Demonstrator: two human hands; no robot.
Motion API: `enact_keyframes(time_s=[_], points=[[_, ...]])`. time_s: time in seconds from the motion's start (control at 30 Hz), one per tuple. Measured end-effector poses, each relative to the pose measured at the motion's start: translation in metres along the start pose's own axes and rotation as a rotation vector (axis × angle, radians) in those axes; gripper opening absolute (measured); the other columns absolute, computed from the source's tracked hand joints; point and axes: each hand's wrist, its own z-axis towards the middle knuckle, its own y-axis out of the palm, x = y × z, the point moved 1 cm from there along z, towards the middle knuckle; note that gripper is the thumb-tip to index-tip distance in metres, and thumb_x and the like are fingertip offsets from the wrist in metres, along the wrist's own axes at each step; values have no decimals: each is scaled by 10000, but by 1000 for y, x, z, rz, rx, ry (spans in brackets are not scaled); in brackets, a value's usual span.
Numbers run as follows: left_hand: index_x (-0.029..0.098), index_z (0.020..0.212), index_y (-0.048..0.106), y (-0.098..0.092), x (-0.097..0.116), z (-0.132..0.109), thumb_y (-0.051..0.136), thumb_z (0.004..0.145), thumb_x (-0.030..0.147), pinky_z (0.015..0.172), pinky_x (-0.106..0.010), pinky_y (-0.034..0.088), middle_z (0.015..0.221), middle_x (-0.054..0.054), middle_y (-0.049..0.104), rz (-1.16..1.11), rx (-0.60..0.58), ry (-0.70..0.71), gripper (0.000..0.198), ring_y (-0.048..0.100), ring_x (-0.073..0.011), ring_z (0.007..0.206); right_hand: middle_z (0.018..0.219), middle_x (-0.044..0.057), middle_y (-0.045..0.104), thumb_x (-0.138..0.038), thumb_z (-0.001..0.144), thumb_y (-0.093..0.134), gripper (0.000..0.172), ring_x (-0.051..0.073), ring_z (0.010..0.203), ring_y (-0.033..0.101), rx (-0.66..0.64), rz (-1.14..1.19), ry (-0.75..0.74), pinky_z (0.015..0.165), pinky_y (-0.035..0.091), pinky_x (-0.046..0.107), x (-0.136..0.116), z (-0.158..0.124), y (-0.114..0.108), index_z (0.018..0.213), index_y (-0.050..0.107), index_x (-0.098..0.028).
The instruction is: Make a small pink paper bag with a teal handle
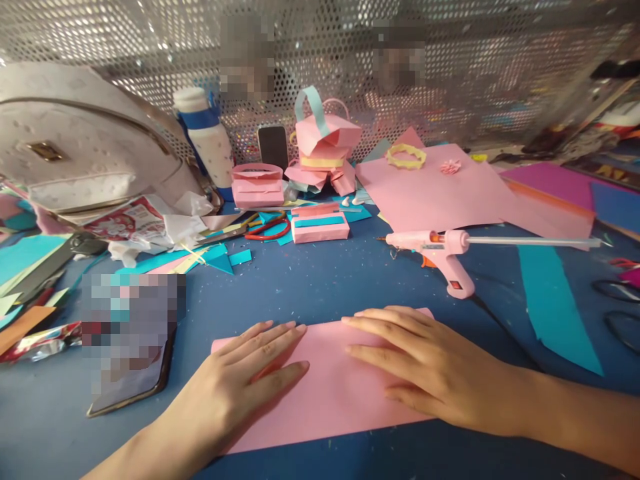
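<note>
A sheet of pink paper [330, 387] lies on the blue table in front of me, apparently folded along its far edge. My left hand [245, 373] rests flat on its left part, fingers stretched toward the far edge. On the right part lies my right hand [410, 360], palm down with the fingers spread. Between the two hands the middle of the sheet shows. Beyond my right hand is a pink glue gun [435, 250] with a long clear glue stick in its back and its nozzle pointing left.
A phone [135, 353] lies left of my left hand. Scissors [265, 227], paper scraps and small pink paper boxes [320, 227] stand farther back. A backpack [85, 133] and a bottle [205, 140] are at the back left. Pink sheets [435, 193] and a blue strip [555, 307] lie right.
</note>
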Motion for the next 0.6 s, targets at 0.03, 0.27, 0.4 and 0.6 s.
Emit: enact_keyframes(time_s=[0.03, 0.27, 0.4, 0.6], points=[[208, 1286, 585, 0, 0, 0, 383, 980, 109, 1059, -472, 467, 1462, -110, 478, 0, 1, -2, 380, 438, -245, 1361, 1487, 90, 429, -418, 978, 464, 465, 244, 1326, 406, -2, 3, 0, 1048, 386, 418, 0, 0, 0, 1402, 483, -226], [233, 1257, 609, 1, -2, -1, 413, 976, 124, 1062, -454, 465, 1462, -96, 482, -4, 19, 3, 359, 452, -240, 1351, 1491, 84, 422, -409, 981, 462, 495, 236, 1334, 392, -14, 41, -1, 1073, 363, 416, 0, 2, -1, 1437, 432, -219], [258, 1275, 594, 2, -2, -3, 450, 960, 113, 1066, -455, 459, 1485, -83, 453, -23, -8, -11, 375, 450, -243, 1353, 1496, 71, 421, -420, 989, 442, 559, 211, 1350, 367, -29, 77, 10, 1111, 328, 381, 2, 4, -3, 1486, 346, -182], [286, 1295, 577, 4, -3, -3, 454, 959, 119, 1067, -461, 458, 1506, -72, 424, -36, -25, -21, 395, 440, -248, 1359, 1550, 66, 336, -415, 1005, 400, 563, 224, 1393, 318, -60, 75, 0, 1127, 306, 416, 7, 3, -1, 1509, 293, -189]])
